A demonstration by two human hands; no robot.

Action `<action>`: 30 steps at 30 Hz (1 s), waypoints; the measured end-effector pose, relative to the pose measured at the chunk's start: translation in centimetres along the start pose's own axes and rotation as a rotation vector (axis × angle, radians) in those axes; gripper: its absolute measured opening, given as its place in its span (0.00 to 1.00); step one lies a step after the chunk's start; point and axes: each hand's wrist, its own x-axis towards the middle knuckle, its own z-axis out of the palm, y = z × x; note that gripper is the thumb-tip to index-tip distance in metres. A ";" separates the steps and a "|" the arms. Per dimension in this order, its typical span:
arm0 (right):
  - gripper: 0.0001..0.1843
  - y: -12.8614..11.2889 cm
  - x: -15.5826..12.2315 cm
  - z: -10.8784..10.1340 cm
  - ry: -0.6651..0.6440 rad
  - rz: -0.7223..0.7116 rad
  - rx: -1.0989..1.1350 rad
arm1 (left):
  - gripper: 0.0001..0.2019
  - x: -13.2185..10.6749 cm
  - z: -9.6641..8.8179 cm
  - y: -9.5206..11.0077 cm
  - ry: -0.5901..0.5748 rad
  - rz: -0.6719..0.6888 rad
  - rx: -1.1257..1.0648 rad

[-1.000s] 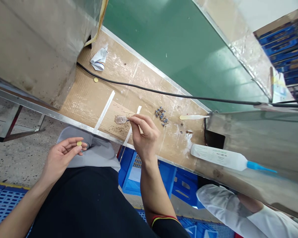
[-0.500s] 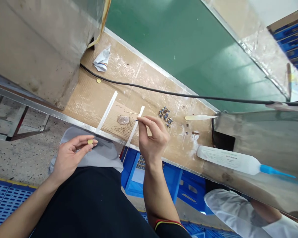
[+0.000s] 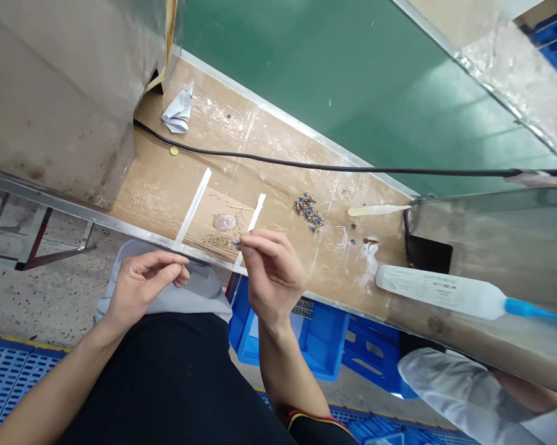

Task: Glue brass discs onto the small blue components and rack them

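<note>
My left hand (image 3: 143, 284) is closed in a pinch above the grey cloth-like surface at the table's front edge. The small round yellow disc that showed between its fingers a moment ago is hidden now. Between thumb and forefinger, my right hand (image 3: 276, 275) pinches a small blue-tipped metal part (image 3: 236, 243), over the taped cardboard patch. Tiny brown bits (image 3: 220, 240) lie scattered there around a small clear plastic dish (image 3: 225, 222). A thin stick (image 3: 242, 208) rests behind the dish. Right of it sits a pile of small blue-and-brass parts (image 3: 308, 210).
A black cable (image 3: 259, 161) crosses the table. Behind it lie a crumpled cloth (image 3: 178, 112) and another yellow disc (image 3: 174, 151). To the right are a white bottle with a blue nozzle (image 3: 440, 290) and a pale flat tool (image 3: 375, 211). A blue crate (image 3: 324, 340) stands below the edge.
My right hand has moved left and toward me with the small part, closer to my left hand. The yellow disc in the left fingers has gone out of sight. The view has shifted slightly.
</note>
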 end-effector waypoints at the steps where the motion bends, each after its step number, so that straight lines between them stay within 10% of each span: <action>1: 0.09 0.1 0.0 0.0 0.000 0.003 0.010 | 0.08 0.2 0.1 0.0 0.007 -0.009 -0.026; 30: 0.14 -1.4 -1.1 1.5 -0.087 -0.084 0.064 | 0.17 0.0 2.3 1.3 -0.015 -0.067 -0.013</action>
